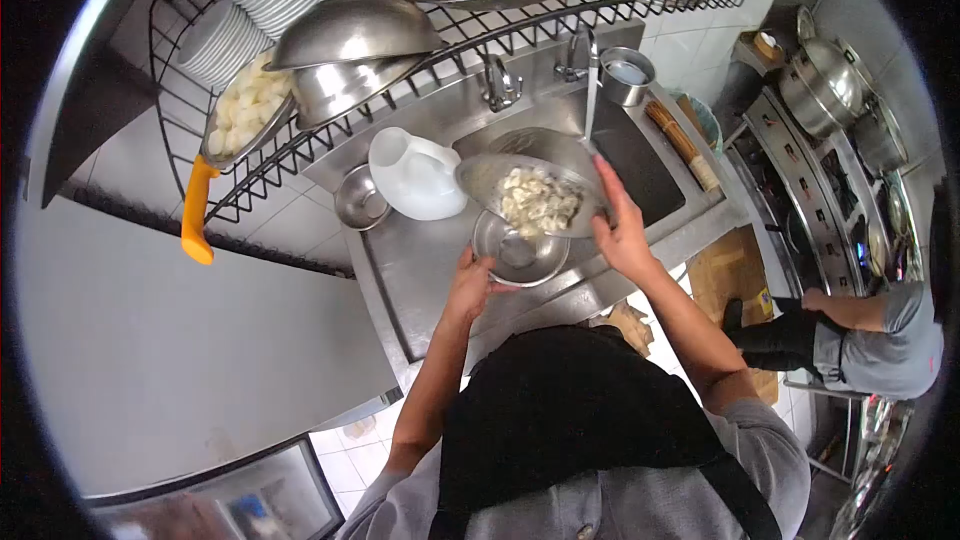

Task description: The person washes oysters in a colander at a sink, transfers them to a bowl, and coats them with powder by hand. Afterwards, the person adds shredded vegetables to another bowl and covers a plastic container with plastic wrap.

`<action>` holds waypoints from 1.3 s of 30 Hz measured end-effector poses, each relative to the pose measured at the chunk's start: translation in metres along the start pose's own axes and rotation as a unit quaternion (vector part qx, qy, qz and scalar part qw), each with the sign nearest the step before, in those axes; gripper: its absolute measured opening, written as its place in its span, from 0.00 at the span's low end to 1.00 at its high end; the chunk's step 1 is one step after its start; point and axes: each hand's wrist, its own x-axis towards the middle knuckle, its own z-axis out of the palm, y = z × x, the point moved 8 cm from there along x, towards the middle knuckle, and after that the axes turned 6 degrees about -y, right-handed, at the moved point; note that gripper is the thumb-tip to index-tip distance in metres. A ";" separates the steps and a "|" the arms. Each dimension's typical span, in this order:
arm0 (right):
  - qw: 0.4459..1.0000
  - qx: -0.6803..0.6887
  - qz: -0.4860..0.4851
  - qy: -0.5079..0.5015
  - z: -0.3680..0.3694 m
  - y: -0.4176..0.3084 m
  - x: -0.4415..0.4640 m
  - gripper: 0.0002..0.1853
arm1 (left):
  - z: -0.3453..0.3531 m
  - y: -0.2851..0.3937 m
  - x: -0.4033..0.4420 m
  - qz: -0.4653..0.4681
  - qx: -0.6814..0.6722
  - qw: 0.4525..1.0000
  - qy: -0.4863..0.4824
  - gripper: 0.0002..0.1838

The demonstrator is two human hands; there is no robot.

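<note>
- Steel mixing bowl [478,180], tilted just above the smaller bowl [497,258], holds pale pieces [535,200]; the right hand [622,232] grips its rim.
- Left hand [476,283] pinches the smaller bowl's rim, best kept steady.
- Slow tilting should limit spills.

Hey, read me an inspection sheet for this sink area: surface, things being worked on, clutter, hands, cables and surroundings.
Surface: steel sink counter, with a basin at right.
Job's things: tilted metal bowl holding pale food pieces; small steel bowl just below it.
Clutter: white jug and another steel bowl at left; metal pot and stick bundle at right.
Hands: left hand holds the small steel bowl; right hand grips the tilted metal bowl.
Cables: nothing seen.
Surroundings: loaded wire rack beyond; co-worker near the stove at right.
</note>
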 end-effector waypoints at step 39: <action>0.885 -0.380 -0.270 -0.008 -0.300 -0.057 0.296 0.51 | -0.109 -0.066 -0.151 0.128 -0.056 0.951 0.277 0.46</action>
